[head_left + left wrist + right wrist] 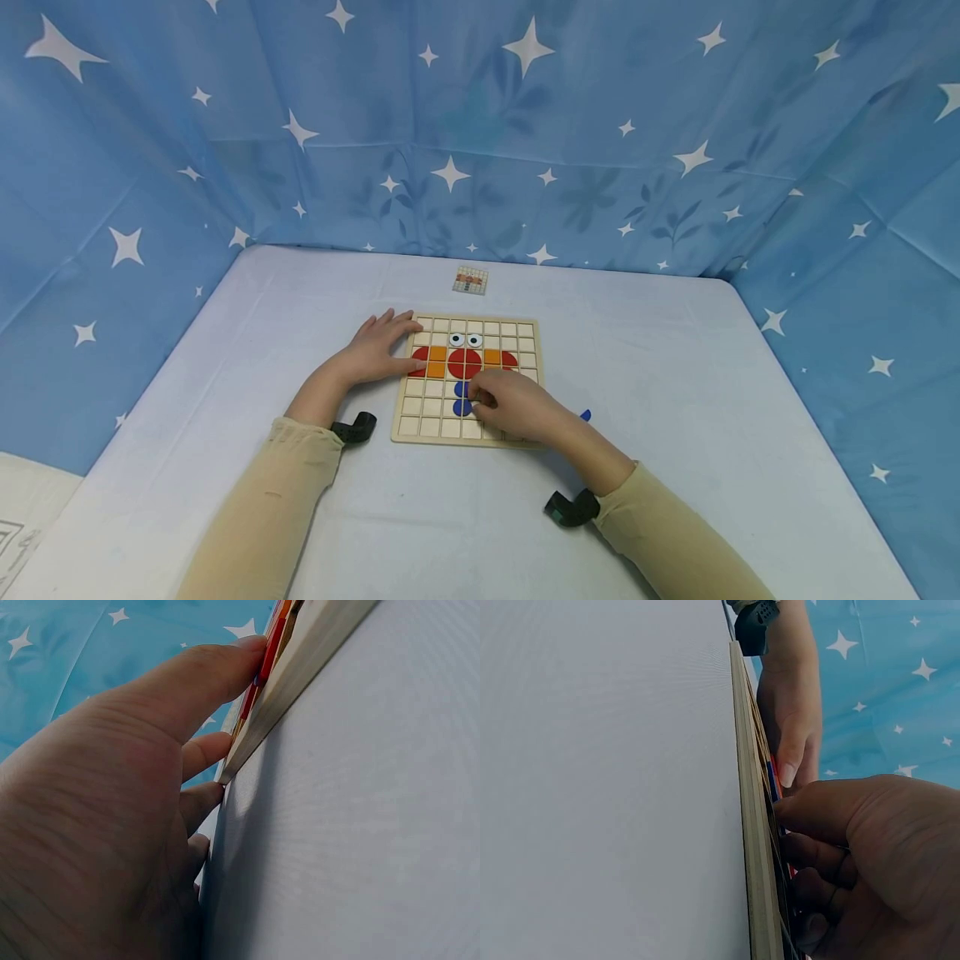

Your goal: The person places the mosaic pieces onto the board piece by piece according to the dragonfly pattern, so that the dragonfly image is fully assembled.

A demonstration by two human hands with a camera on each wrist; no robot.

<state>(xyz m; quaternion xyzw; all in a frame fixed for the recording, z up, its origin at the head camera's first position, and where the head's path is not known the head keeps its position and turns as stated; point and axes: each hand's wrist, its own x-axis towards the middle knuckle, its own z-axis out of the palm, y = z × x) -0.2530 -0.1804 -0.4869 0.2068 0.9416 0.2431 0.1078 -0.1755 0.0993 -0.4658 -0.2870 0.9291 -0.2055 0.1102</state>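
A square wooden grid board [411, 427] lies on the table, with red, orange and blue flat pieces and two eye pieces [474, 340] in it. My left hand [372, 348] rests at the board's left edge with fingers spread. Its thumb touches a red piece [273, 651]. My right hand [517, 404] is over the board's lower right part, fingers curled. Its fingertips are at the upper blue piece [460, 389] and appear to pinch it; the hand partly hides the contact. Just below is another rounded blue shape [462, 407].
A small picture card [470, 280] with a similar pattern lies behind the board. One loose blue piece [585, 415] shows on the table beyond the right wrist. Blue star-patterned curtains [480, 125] stand around the white-covered table [420, 517].
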